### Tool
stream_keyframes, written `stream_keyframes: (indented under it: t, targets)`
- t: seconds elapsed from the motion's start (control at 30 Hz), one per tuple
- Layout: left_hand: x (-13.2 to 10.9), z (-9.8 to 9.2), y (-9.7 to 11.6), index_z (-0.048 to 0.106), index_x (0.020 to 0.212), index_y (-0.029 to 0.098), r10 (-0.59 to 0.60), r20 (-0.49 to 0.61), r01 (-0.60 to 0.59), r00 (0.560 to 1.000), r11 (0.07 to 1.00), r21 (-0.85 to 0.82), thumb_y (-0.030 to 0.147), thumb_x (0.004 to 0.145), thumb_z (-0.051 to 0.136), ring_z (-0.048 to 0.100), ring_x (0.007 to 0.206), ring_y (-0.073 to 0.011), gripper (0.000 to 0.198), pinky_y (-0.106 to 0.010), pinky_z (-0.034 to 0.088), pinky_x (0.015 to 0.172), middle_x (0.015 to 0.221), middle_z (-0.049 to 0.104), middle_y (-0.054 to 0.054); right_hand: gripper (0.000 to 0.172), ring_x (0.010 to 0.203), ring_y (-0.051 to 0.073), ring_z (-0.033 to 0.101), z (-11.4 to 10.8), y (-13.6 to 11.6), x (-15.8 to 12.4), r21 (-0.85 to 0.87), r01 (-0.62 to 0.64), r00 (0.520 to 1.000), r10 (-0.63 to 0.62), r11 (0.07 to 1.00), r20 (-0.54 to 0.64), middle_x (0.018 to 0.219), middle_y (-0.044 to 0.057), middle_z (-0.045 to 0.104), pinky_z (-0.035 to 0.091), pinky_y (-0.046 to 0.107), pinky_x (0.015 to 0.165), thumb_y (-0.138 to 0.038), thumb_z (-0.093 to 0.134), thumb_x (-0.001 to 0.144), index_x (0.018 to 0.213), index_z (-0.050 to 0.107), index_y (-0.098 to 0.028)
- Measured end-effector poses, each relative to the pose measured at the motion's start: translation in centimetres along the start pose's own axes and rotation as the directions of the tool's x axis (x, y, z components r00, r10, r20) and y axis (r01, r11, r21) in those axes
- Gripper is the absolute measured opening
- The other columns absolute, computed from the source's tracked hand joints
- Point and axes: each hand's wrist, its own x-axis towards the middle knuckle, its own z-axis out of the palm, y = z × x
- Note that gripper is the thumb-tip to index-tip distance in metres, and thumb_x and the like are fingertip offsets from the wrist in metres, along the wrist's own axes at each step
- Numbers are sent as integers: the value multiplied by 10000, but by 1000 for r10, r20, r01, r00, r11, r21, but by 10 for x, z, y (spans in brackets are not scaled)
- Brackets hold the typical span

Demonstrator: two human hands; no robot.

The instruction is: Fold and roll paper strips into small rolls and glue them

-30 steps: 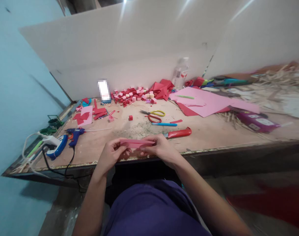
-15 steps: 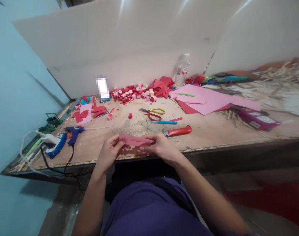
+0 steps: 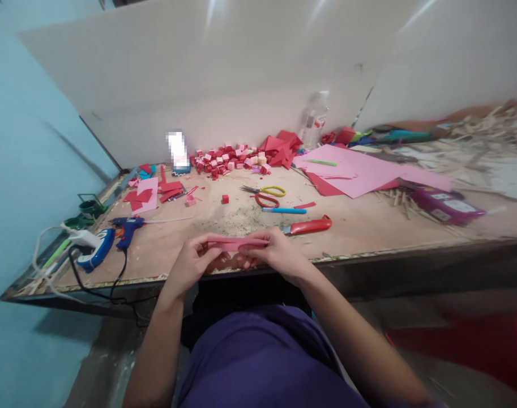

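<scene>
A folded strip of pink paper (image 3: 233,246) spans the gap between my two hands, just above the table's front edge. My left hand (image 3: 195,258) pinches its left end, thumb toward me. At the other end, my right hand (image 3: 270,248) is closed on the strip with the thumb along its lower part. Just past my right hand lies a red-handled utility knife (image 3: 311,225), its near end partly hidden by that hand. Farther back are a blue pen (image 3: 284,211) and scissors (image 3: 267,196) with yellow and orange handles. A small red paper cube (image 3: 225,199) sits on the table (image 3: 207,221).
Many red and pink paper cubes (image 3: 228,161) are heaped against the wall. Pink sheets (image 3: 347,170) and a purple pack (image 3: 447,205) lie to the right, a plastic bottle (image 3: 315,122) behind. At left are a glue gun (image 3: 128,229), a power strip (image 3: 95,250) and trailing cords.
The pink strip has been tilted and folded, so that it now shows narrower, with a raised upper edge. My thumbs have shifted inward along it; both hands stay in about the same place.
</scene>
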Motion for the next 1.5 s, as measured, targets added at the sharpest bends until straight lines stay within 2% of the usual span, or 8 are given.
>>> stream_keyframes:
  t: [0.17,0.33,0.5,0.77,0.93,1.1,1.3,1.5]
  targets:
    - [3,1,4,759,911,135,-57,31,57,998,998,8,332,815,774,696,655,-148,220,-215,546,636,724,760,-47,153,752,197,734,-1,0,0,-40,14,1000,-13,999,15,797,73,788,553,284,715,-288,749,814,842,778,-140]
    - [6,3,2,752,810,128,-73,-23,74,997,997,20,309,794,747,688,619,-148,182,-215,546,608,681,749,-50,192,758,198,736,-1,2,2,-22,-4,1000,4,1000,30,813,81,793,551,282,710,-314,762,809,864,786,-132]
    - [6,6,4,749,756,111,-140,-66,139,988,990,-17,392,752,801,696,579,-173,285,-253,572,578,677,756,-84,252,795,200,754,0,0,1,64,-26,998,23,998,56,886,106,806,577,290,757,-355,807,788,880,781,-121]
    - [6,7,4,765,800,125,-149,-86,147,985,989,-23,462,696,857,731,601,-219,365,-304,602,580,701,768,-85,404,781,230,761,1,0,0,55,-14,1000,15,998,-16,845,124,809,602,330,764,-485,833,764,881,819,-99]
    - [5,8,5,758,776,133,-139,-120,138,983,990,-17,428,726,839,729,590,-211,309,-299,606,583,691,769,-83,431,749,215,753,1,0,0,62,-35,999,37,997,-29,839,132,811,601,315,748,-507,838,748,858,827,-90]
    - [5,4,5,746,752,118,-124,-19,124,992,992,37,494,783,801,723,595,-203,382,-284,598,600,639,741,-77,409,688,196,738,-1,1,1,88,-17,996,25,996,-85,775,116,798,576,285,675,-503,831,760,815,797,-99]
    - [4,-1,2,763,867,132,18,-139,-8,990,998,69,495,789,803,700,652,-181,374,-247,569,584,723,742,-38,406,640,197,733,-2,-2,-2,47,-31,996,35,998,-82,697,105,781,565,279,644,-508,834,753,773,761,-109]
    - [2,0,1,743,809,154,3,-140,7,990,998,64,448,776,816,643,569,-147,304,-227,539,524,676,694,-5,411,586,168,686,-1,-4,-2,-17,-6,992,4,1000,-129,697,114,779,492,236,558,-520,813,775,747,746,-115]
